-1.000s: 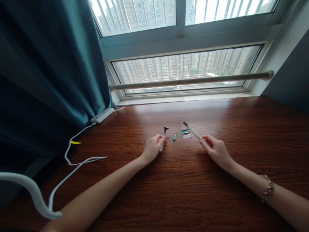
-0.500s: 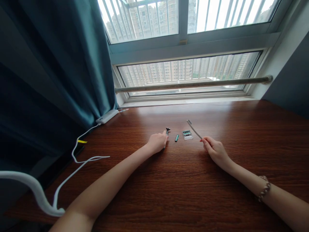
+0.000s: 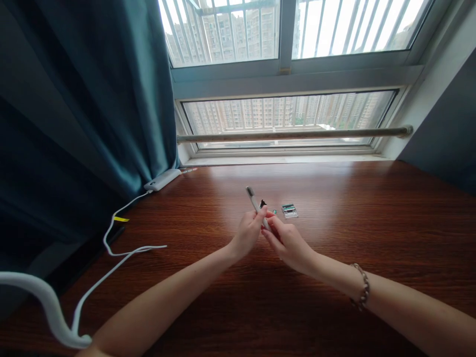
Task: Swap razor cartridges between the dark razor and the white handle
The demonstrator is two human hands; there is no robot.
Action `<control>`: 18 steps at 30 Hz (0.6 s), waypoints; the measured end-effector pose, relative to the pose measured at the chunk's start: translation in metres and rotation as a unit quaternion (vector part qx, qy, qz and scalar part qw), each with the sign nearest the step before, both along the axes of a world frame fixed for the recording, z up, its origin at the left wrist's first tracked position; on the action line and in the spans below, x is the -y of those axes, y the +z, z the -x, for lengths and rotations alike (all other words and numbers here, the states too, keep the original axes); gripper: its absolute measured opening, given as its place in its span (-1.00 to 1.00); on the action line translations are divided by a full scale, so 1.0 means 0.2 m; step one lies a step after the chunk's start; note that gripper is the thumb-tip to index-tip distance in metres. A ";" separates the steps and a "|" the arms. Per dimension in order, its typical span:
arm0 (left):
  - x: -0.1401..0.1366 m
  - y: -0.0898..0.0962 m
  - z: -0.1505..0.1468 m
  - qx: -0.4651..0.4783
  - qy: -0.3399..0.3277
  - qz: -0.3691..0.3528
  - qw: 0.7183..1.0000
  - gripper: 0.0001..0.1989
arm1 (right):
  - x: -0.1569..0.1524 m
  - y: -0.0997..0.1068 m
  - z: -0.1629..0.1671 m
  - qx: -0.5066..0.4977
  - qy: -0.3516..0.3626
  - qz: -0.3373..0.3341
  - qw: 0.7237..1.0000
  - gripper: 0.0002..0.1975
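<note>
A brown wooden table [image 3: 223, 317] fills the lower view, running back to a window [image 3: 290, 111] with buildings and bars outside. A blue curtain [image 3: 111, 89] hangs at the left, and a pale rail [image 3: 297, 135] crosses low in front of the glass. At the lower left a thick white tube [image 3: 48, 305] curves in beside a thin white cable [image 3: 107, 275], which leads to a white box [image 3: 162, 180] at the curtain's foot.

The left hand [image 3: 248, 232] and right hand [image 3: 292, 244] meet over the middle of the table. The left is curled closed, its thumb against the toothbrush [image 3: 253, 199]; the right pinches the lower end of the handle between thumb and fingers. The brush slants up to the left, bristled head clear of both hands. A beaded bracelet [image 3: 362, 287] circles the right wrist.

Near the right hand a clear case [image 3: 289, 210] with green strips lies on the table. The razor [image 3: 263, 204] shows only its dark head just beyond the left thumb; its handle is hidden, so how it is held I cannot tell. A small green cartridge [image 3: 274, 211] peeks out behind the right fingers. Smallest is a yellow tag [image 3: 121, 219] on the cable.
</note>
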State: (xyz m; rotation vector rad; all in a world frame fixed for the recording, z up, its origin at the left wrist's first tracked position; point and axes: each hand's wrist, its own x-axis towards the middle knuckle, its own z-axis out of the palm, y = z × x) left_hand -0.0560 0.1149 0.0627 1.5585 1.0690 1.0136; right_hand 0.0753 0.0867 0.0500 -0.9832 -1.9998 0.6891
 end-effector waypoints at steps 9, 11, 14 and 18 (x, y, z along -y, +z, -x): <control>-0.16 0.02 0.12 0.216 0.091 0.134 0.963 -0.63 | -0.29 -0.15 -0.15 0.159 -0.108 -0.169 0.967 -0.55; -0.16 0.00 0.10 0.214 0.068 0.173 0.959 -0.67 | -0.33 -0.20 -0.18 0.179 -0.116 -0.156 0.964 -0.47; -0.16 -0.03 0.08 0.197 0.035 0.215 0.956 -0.72 | -0.37 -0.25 -0.18 0.190 -0.122 -0.149 0.963 -0.45; -0.16 -0.07 0.07 0.175 0.003 0.212 0.962 -0.72 | -0.39 -0.25 -0.16 0.175 -0.121 -0.160 0.964 -0.50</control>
